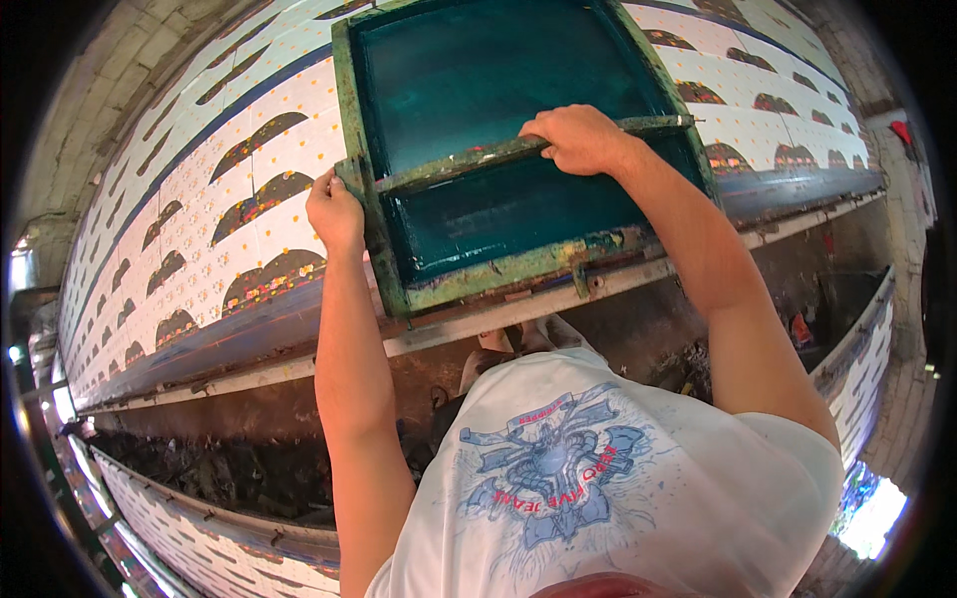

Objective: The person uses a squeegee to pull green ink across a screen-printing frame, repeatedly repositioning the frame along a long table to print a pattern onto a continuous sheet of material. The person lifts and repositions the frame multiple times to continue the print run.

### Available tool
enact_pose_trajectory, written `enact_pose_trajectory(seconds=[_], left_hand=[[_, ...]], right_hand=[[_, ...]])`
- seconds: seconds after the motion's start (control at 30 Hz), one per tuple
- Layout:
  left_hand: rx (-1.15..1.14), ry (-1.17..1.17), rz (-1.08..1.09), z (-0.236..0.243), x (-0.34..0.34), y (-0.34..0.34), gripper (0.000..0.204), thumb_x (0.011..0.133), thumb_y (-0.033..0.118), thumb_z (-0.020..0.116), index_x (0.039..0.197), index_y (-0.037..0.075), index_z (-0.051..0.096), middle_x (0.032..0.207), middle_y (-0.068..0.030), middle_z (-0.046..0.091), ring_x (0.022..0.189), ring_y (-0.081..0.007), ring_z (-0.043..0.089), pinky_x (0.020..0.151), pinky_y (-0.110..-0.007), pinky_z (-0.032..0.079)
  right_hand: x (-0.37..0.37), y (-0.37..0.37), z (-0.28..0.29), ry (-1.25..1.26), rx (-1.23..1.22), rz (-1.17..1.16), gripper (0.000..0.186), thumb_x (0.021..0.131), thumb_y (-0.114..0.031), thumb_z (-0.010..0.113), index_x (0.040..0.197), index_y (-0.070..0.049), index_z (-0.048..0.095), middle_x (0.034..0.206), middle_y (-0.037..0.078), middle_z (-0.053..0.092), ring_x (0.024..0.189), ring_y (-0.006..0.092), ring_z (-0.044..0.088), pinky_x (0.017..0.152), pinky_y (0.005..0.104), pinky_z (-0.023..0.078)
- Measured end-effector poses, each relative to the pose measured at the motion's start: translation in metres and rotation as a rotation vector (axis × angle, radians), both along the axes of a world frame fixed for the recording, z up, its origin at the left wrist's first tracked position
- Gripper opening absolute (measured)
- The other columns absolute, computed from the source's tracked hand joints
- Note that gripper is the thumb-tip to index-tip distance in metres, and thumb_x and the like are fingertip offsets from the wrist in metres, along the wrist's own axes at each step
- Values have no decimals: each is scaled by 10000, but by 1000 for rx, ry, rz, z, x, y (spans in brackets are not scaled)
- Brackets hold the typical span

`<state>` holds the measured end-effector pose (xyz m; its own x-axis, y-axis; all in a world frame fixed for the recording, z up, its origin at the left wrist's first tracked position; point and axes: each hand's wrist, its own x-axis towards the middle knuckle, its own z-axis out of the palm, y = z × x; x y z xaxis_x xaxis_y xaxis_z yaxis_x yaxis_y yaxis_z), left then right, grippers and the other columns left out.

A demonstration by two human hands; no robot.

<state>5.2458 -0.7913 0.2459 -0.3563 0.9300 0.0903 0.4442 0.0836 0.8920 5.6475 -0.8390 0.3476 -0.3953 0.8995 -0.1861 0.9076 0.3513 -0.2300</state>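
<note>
A screen-printing frame [469,282] with a paint-stained green border and a dark teal mesh [498,80] lies over a long table of printed white fabric. A long, crusted squeegee bar [449,165] crosses the mesh from side to side, its right end raised slightly toward the back. My right hand [583,140] has its fingers wrapped round the bar right of its middle. My left hand [337,209] is closed on the left side of the frame, beside the bar's left end, its fingertips partly hidden.
The printed fabric [259,149] has dark arched shapes and orange specks. A metal rail [249,379] runs along the table's near edge, above a dark, littered gap. Another fabric-covered table [169,498] stands behind me. Concrete flooring [90,90] borders the far side.
</note>
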Motion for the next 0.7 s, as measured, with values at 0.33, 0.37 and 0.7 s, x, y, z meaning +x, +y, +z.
enact_pose_trajectory(seconds=[0.33, 0.37, 0.7], left_hand=[[-25, 104, 18, 8, 6, 0, 332, 1090, 162, 602, 1338, 15, 765, 1204, -256, 794, 1110, -386, 769, 983, -452, 578], [-24, 126, 7, 11, 8, -1, 335, 1088, 162, 600, 1341, 15, 763, 1212, -261, 791, 1124, -396, 766, 990, -457, 577], [-16, 430, 11, 17, 8, 0, 360, 1048, 208, 610, 1307, 17, 771, 1201, -289, 785, 1130, -455, 761, 989, -520, 591]], right_hand=[[-11, -133, -6, 81, 104, -10, 353, 927, -192, 829, 1279, -176, 796, 1139, 119, 763, 1132, 359, 709, 997, 508, 558], [-11, -141, -8, 116, 111, -23, 369, 915, -220, 848, 1278, -176, 798, 1145, 114, 757, 1150, 356, 697, 1014, 507, 546], [-13, -181, -27, 251, 298, -26, 561, 878, -499, 862, 1270, -103, 795, 1295, 106, 730, 1283, 348, 636, 1086, 505, 485]])
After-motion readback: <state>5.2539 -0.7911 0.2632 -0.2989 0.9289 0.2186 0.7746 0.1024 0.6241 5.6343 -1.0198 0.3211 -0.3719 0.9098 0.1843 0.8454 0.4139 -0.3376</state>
